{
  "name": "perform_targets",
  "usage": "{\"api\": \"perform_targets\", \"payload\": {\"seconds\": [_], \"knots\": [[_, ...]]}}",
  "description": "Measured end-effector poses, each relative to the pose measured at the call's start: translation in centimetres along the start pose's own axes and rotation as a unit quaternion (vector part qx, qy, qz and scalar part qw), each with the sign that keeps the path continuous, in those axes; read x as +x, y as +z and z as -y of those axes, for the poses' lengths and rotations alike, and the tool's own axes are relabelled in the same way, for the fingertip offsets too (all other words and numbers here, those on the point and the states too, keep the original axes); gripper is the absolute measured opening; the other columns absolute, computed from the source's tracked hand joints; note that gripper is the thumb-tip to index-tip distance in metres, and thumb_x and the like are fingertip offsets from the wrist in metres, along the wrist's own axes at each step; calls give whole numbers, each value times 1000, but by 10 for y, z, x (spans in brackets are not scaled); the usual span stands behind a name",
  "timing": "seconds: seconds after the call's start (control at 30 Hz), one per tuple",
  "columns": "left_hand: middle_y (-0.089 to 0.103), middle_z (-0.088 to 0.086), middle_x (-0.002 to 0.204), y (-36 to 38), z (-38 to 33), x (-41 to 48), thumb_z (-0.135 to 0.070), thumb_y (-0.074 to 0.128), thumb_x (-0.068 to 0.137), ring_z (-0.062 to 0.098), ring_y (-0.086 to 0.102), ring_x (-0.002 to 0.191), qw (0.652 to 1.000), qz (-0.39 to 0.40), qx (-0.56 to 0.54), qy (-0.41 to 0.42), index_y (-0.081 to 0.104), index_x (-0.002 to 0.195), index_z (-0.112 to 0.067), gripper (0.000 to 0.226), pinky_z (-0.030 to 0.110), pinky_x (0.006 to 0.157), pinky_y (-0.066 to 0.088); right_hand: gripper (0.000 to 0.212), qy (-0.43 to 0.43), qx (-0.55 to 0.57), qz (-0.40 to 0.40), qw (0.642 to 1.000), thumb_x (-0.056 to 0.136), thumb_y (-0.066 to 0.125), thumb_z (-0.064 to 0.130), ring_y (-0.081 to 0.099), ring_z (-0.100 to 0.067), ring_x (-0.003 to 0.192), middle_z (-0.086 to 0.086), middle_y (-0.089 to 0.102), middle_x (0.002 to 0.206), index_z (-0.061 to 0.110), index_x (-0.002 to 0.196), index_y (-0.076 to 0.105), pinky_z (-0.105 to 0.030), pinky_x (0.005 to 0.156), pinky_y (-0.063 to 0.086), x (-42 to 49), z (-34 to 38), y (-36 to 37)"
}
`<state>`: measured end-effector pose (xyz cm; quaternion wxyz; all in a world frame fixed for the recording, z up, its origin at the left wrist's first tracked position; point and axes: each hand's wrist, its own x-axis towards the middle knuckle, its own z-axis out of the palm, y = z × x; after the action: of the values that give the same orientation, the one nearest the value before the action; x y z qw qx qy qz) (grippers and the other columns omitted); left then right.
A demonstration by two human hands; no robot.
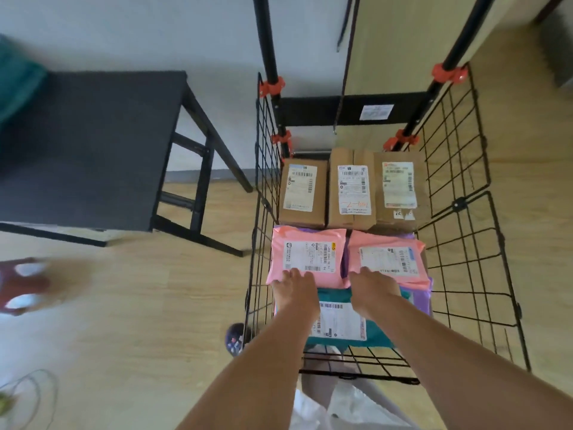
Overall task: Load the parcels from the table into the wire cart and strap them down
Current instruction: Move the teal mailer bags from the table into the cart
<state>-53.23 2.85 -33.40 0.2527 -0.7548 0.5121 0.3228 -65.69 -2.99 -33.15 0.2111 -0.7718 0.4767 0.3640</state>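
The parcels lie in the wire cart (pixel 356 377): three cardboard boxes (pixel 350 193) in a row at its far end, then the left pink mailer (pixel 307 252) and the right pink mailer (pixel 387 256) side by side, with a teal mailer (pixel 338 324) nearest us and a purple mailer (pixel 422 294) beneath. Our left hand (pixel 296 288) lies on the left pink mailer, fingers (pixel 293 274) released and flat. Our right hand (pixel 373 287) rests on the other's near edge; we cannot tell whether its fingers grasp. The black worktop (pixel 93 135) stands left of the cart on a pale wood floor (pixel 155 305), by a grey wall (pixel 124 32)

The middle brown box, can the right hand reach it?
Probably yes: the right hand rests on a pink parcel right beside the middle brown box, whose top lies uncovered.
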Motion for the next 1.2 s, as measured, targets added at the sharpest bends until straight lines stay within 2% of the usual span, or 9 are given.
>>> {"api": "perform_targets", "payload": {"seconds": [0.13, 0.27, 0.37, 0.47, 0.57, 0.67, 0.8, 1.03, 1.2], "knots": [[46, 8, 129, -21, 15, -15, -19, 66, 84, 27, 42, 122, 1000, -24, -11, 5, 43, 132, -20, 54, 42, 100, 42, 37, -3, -26, -20, 999, 92, 53, 11, 57, -23, 109, -3, 54, 118, 19, 128, 52, -32, 78, 43, -13, 11, -24], [40, 10, 138, -44, 34, -28, -17, 63, 87, 28, 35, 130, 995, -88, -21, 30, 41, 138, -19, 56, 41, 103, 37, 35, -2, -40, -45, 998, 93, 52, 12, 57, -22, 106, -3, 57, 118, 18, 127, 52, -31, 75, 43, -26, 32, -45], [40, 10, 138, -58, 52, -39, -15, 64, 86, 28, 37, 128, 989, -132, -43, 58, 40, 139, -18, 58, 39, 99, 43, 31, -1, -42, -63, 997, 95, 49, 15, 58, -19, 102, -1, 59, 116, 19, 125, 52, -29, 76, 46, -36, 52, -56], [43, 10, 133, -57, 82, -54, -15, 67, 85, 27, 41, 122, 983, -158, -67, 64, 41, 137, -18, 58, 38, 96, 46, 27, -4, -51, -91, 994, 97, 47, 20, 56, -17, 96, 1, 60, 115, 21, 123, 54, -26, 67, 40, -50, 79, -63], [48, 8, 130, -53, 120, -70, -23, 68, 87, 26, 45, 120, 977, -176, -109, 50, 46, 134, -18, 52, 40, 97, 46, 25, -11, -66, -137, 988, 95, 49, 30, 58, -17, 105, 3, 61, 116, 25, 120, 55, -27, 73, 41, -63, 110, -67], [47, 9, 134, -48, 168, -88, -20, 66, 88, 28, 43, 125, 968, -185, -167, 31, 47, 137, -18, 53, 42, 99, 46, 23, -5, -57, -217, 974, 93, 51, 20, 62, -19, 99, 3, 64, 108, 23, 115, 56, -26, 72, 48, -76, 147, -71], [42, 13, 140, -28, 238, -107, -13, 61, 89, 32, 38, 131, 959, -172, -227, -6, 44, 138, -14, 51, 44, 103, 45, 25, -37, -37, -290, 956, 91, 48, 11, 58, -19, 98, -1, 58, 114, 19, 115, 48, -27, 68, 44, -91, 210, -78], [42, 14, 140, 47, 361, -136, -16, 58, 90, 33, 36, 132, 943, -135, -288, -101, 40, 139, -12, 52, 42, 105, 40, 23, -111, -105, -241, 958, 97, 42, 17, 59, -21, 108, -1, 57, 122, 21, 118, 51, -29, 69, 38, -96, 340, -48], [38, 15, 143, 103, 449, -163, -14, 58, 88, 35, 31, 137, 919, -107, -341, -170, 38, 142, -13, 58, 42, 109, 37, 20, -181, -116, -189, 958, 99, 42, 17, 59, -18, 104, 3, 59, 118, 24, 114, 54, -29, 70, 43, -99, 435, -10]]}}
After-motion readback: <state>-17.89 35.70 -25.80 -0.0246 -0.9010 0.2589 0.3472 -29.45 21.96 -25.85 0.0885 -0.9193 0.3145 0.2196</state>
